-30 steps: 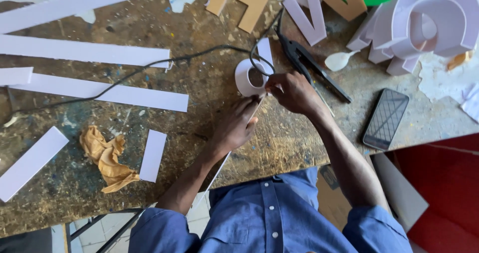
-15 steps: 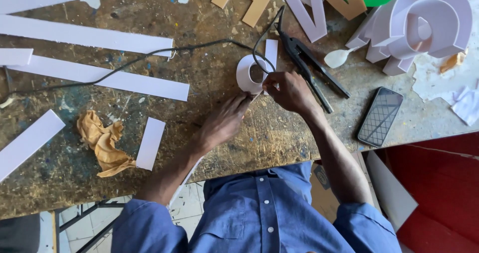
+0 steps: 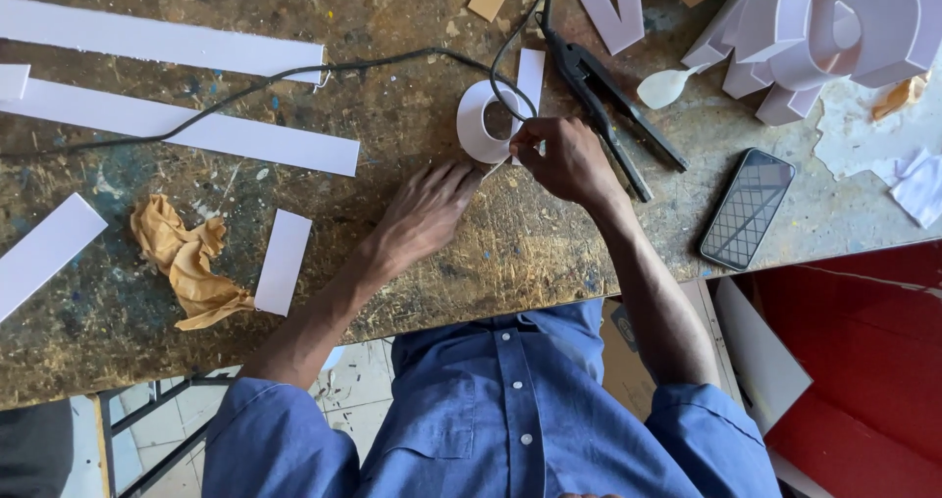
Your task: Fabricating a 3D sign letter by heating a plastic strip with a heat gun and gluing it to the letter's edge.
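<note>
**White strip bent into a ring at the bench**

A worn, paint-spotted workbench (image 3: 412,262) fills the view. Long white strips (image 3: 186,130) are laid across its left side, w/ a shorter strip (image 3: 283,261) and a crumpled tan rag (image 3: 186,262) nearer the edge. White block letters (image 3: 834,27) are stacked top right. A black cable (image 3: 294,71) is run across the bench to a black tool (image 3: 608,101). A phone (image 3: 748,209) lies face up on the right.

The white ring (image 3: 483,125), a thin strip curled into a loop, stands on the bench approx. centre, just past both hands. The right hand (image 3: 561,157) is closed on the ring's near edge, fingers pinched together. The left hand (image 3: 432,209) is laid flat beside it, fingers spread and extended toward the strip's loose end; whether it's actually touched cannot be told.

Judged by looks, the strip is light, thin, springy, prob. foam board or plastic: easily creased, likely to uncurl if released. It's best held at the overlap, pinched on both faces, not squeezed across the loop.
</note>
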